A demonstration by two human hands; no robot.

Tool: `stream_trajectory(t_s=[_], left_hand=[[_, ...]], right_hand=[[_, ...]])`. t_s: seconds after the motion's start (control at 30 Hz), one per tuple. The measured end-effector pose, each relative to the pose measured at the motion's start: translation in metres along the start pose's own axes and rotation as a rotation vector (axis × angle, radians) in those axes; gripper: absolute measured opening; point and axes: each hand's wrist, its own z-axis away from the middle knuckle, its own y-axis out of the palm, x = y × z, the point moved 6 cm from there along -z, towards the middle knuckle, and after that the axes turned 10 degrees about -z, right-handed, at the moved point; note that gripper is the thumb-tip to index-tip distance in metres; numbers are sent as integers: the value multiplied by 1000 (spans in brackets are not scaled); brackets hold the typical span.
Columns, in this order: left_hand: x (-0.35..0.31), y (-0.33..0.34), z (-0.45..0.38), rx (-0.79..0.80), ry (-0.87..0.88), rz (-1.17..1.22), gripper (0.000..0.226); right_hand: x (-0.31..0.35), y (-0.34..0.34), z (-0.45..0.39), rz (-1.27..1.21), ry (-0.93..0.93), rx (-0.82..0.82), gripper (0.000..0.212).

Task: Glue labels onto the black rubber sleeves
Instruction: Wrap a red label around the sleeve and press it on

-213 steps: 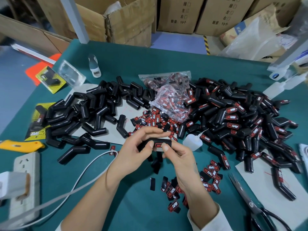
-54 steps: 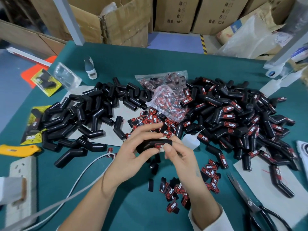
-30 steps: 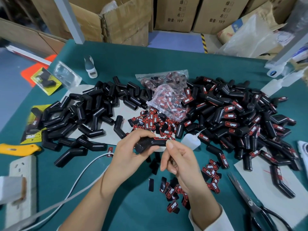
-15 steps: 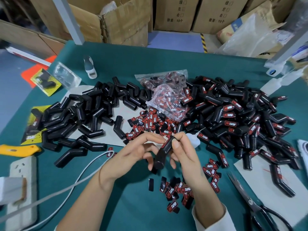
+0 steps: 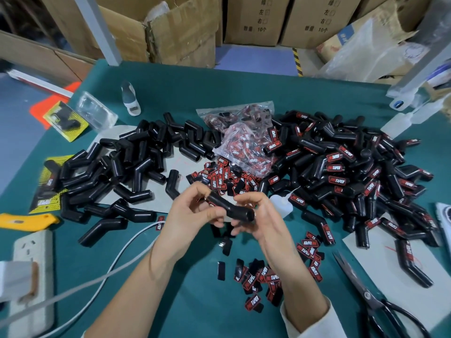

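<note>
red "TAPER" labels, boxes "10个"

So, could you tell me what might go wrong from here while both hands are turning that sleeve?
1. The sleeve is held only by fingertips of the left hand and right hand; it could slip into the loose labels below.
2. No label shows on its visible side, so whether one has stuck cannot be told.
3. The glue bottle lies beside the right hand; a knock might leak glue.

Teal-covered worktable; brown cardboard boxes stacked behind; blue floor; grey post at left.
</note>
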Motion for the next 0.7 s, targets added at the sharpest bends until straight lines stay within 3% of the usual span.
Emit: stream_trajectory(t_s=[0.1,0.23,0.5,0.7], left_hand=[[-2,-1,2,26,13,-20,6],[-2,12,8,177,-19,-30,23],[-2,16,9,95,2,-51,11],[-3,16,8,127,25,-80,17]], right_hand=[[11,0,0,96,-143,-55,35],[20,-4,2,133,-196,-118,27],[20,2,4,147,-236,-106,30],[18,-4,3,168,-241,-129,32]])
